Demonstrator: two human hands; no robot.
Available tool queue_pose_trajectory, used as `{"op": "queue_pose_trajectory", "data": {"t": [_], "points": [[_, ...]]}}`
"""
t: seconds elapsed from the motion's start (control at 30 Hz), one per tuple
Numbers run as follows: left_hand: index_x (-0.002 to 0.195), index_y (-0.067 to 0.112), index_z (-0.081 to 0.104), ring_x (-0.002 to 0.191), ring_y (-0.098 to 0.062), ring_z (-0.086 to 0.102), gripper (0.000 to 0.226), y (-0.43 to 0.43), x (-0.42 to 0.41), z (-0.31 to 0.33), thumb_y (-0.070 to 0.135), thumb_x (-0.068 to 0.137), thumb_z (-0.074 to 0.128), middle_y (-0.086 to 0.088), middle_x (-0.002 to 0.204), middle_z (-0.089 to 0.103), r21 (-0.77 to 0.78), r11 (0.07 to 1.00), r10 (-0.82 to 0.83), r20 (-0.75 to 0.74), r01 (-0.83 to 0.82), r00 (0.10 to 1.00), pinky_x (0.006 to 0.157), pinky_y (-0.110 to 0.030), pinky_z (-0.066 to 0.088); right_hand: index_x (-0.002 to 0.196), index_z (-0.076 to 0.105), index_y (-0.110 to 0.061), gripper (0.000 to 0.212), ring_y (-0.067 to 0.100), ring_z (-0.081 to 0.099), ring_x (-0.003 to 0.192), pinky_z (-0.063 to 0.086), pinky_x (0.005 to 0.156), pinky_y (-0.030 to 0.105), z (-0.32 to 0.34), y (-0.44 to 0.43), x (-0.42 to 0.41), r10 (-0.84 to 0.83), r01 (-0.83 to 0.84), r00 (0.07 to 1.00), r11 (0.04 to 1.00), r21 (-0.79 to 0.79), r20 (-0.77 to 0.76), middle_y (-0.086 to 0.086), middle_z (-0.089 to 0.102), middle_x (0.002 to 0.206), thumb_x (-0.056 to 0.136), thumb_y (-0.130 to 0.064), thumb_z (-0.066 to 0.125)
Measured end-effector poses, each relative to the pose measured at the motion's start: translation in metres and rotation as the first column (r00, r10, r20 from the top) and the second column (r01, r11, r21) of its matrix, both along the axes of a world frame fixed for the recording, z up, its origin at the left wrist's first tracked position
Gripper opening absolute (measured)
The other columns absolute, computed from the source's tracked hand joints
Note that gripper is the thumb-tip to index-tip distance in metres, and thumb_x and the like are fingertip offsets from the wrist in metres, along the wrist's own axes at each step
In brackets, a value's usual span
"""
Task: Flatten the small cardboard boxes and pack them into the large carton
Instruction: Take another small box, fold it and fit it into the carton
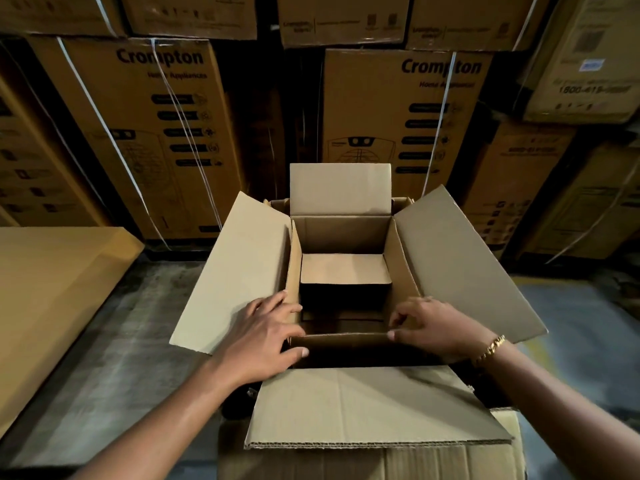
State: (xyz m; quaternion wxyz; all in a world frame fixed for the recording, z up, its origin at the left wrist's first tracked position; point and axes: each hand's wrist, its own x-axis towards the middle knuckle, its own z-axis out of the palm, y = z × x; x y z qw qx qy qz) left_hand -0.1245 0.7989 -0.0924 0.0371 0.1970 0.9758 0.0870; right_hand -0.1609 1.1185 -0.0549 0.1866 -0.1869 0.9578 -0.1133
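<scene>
Box: the open cardboard box (343,233) is sitting flaps-out on a lower carton (450,462).
Handling: probably light, stiff corrugated board, collapsing along its creases; the near corners are looking like the best hold.
Left hand (266,337): fingers lying spread, resting on the near-left corner.
Right hand (436,327): fingers curling over the near-right rim, gripping it.

Both arms bare, reaching fwd & inward from the bottom corners of view. L arm (156,420) comes up from lower left, forearm long in shot, wrist approx straight. L hand (263,336) palm down, L fingers (277,308) spread & nearly straight, pointing fwd-right; L thumb (294,355) stretched out to the right, apart from the index. R arm (561,403) enters from lower right. R hand (436,327) palm down too, knuckles raised, R fingers (401,311) bent w/ tips turned down & left; R thumb (398,335) straight, pointing left. Can't tell if R hand clasps anything. Hands well apart, roughly level.
</scene>
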Motion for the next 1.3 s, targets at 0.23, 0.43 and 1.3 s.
{"op": "queue_pose_trajectory", "data": {"t": [0.23,0.43,1.3], "points": [[0.113,0.037,0.074,0.139,0.0,0.036,0.063,0.003,0.025,0.006,0.073,0.087,0.029,0.021,0.153,0.042,0.116,0.993,0.014,0.055,-0.02,0.998,0.12,-0.026,0.013,0.106,0.067,-0.034,0.035,0.0,0.057,0.097,0.052,0.088,0.027,-0.025,0.001,0.037,0.064,-0.073,0.988,0.995,-0.061,-0.139,-0.02,0.058,0.11,0.091,-0.06,0.049],[0.124,0.033,0.068,0.133,-0.002,0.044,0.05,-0.001,0.031,0.01,0.065,0.095,0.044,0.018,0.15,0.045,0.158,0.986,0.041,0.091,-0.055,0.995,0.109,-0.024,0.03,0.103,0.068,-0.037,0.039,-0.002,0.055,0.108,0.055,0.086,0.027,-0.032,-0.003,0.045,0.039,-0.074,0.959,0.991,-0.114,-0.281,-0.026,0.053,0.125,0.085,-0.062,0.043],[0.082,0.027,0.066,0.082,-0.005,0.046,0.04,-0.004,-0.009,0.007,0.061,0.094,0.049,0.012,0.095,0.044,0.155,0.987,0.076,-0.191,-0.046,0.979,0.068,-0.024,0.033,0.129,0.06,-0.021,0.049,0.026,0.056,0.116,0.049,0.093,0.039,-0.052,-0.111,-0.097,0.282,-0.358,0.924,0.875,0.327,0.257,0.006,0.062,0.127,0.087,-0.047,0.067]]}}
